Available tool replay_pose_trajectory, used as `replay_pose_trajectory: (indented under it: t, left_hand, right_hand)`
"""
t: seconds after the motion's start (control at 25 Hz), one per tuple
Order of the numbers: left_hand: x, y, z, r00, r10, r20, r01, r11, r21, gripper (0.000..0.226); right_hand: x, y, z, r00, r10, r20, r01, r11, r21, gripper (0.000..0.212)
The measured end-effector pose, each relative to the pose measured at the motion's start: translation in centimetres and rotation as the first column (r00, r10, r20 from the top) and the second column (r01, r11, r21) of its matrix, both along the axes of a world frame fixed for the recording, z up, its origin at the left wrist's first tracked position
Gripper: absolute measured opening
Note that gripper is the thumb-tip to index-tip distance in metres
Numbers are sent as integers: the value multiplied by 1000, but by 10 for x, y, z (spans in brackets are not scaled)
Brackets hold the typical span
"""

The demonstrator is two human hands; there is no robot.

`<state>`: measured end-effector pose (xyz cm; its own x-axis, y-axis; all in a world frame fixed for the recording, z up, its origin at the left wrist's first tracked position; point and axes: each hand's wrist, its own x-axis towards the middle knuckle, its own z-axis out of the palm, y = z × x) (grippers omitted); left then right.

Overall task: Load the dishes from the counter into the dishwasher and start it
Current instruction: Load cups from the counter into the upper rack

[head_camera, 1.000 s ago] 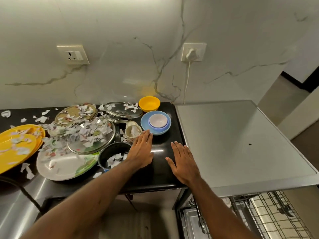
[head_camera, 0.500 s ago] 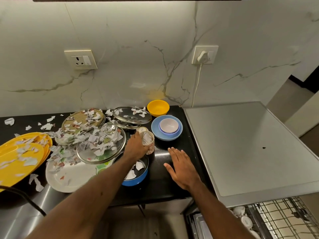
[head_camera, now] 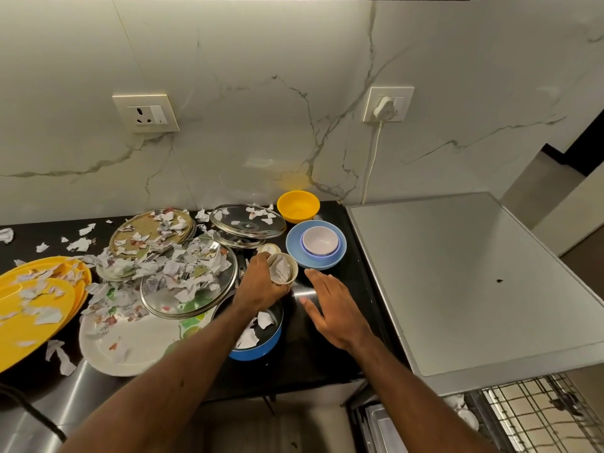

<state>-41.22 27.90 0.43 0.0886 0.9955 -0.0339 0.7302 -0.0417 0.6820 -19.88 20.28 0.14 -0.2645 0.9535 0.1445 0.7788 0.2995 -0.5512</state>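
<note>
Gripping the cup (head_camera: 283, 270) in the left hand (head_camera: 261, 286), newly lifting it at the blue pot's (head_camera: 263, 347) twelve o'clock, keeping the right hand (head_camera: 333, 308) flat, fingers straight, probably beginning loading.

Both forearms are extended forward from the lower edge. The left hand (head_camera: 261, 287) is curled round a cup (head_camera: 283, 269), which is held tilted. The right hand (head_camera: 335, 310) is held flat, palm down, fingers straight, thumb spread, just beside the left.
</note>
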Motion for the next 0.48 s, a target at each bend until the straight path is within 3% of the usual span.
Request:
replay_pose_trajectory:
  t: [0.08, 0.2, 0.4, 0.48]
  left_hand:
    - [2, -7, 3, 998, -67, 15, 65, 995, 76, 86]
    - [3, -10, 9, 988, -152, 17, 147, 975, 167, 75]
    - [6, -7, 25, 947, -311, -78, 319, 898, 303, 57]
    - [3, -5, 29, 941, -326, -95, 339, 881, 330, 67]
  right_hand:
    - [-7, 6, 12, 998, 38, -46, -36, 999, 33, 58]
    - [-24, 18, 33, 991, 135, 14, -136, 986, 93, 56]
    - [-48, 35, 57, 997, 74, 26, -71, 992, -107, 76]
    - [-52, 39, 62, 994, 103, 35, -95, 978, -185, 91]
